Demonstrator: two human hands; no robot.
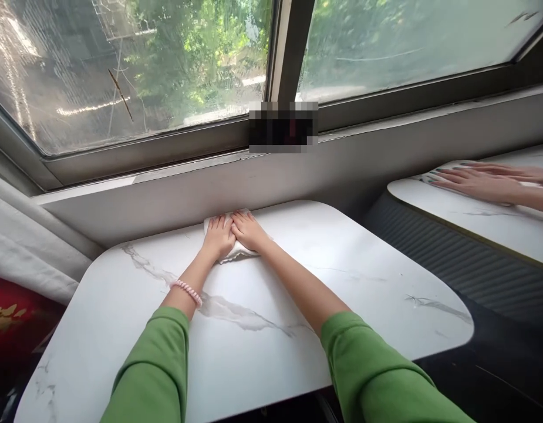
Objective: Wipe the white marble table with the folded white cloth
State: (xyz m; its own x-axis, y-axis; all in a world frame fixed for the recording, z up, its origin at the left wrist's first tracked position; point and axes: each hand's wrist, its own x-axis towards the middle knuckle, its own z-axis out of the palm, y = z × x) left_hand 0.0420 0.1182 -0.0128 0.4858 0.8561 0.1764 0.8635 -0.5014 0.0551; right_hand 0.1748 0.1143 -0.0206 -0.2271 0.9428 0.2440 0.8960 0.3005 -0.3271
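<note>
A white cloth (238,251) lies flat near the far edge of the white marble-patterned table (262,352). My left hand (219,236), with a pink coiled band on its wrist, presses on the left part of the cloth with the fingers stretched out. Beside it, my right hand (249,230) lies on the cloth's right part, fingers extended. The two hands touch at the thumbs. Some of the cloth is hidden beneath them.
Beyond the table are a low wall (174,202) and a window frame (165,144). At the right, another person's hands (478,179) rest on a cloth on a second white table (509,223). A pale curtain (29,241) hangs at the left.
</note>
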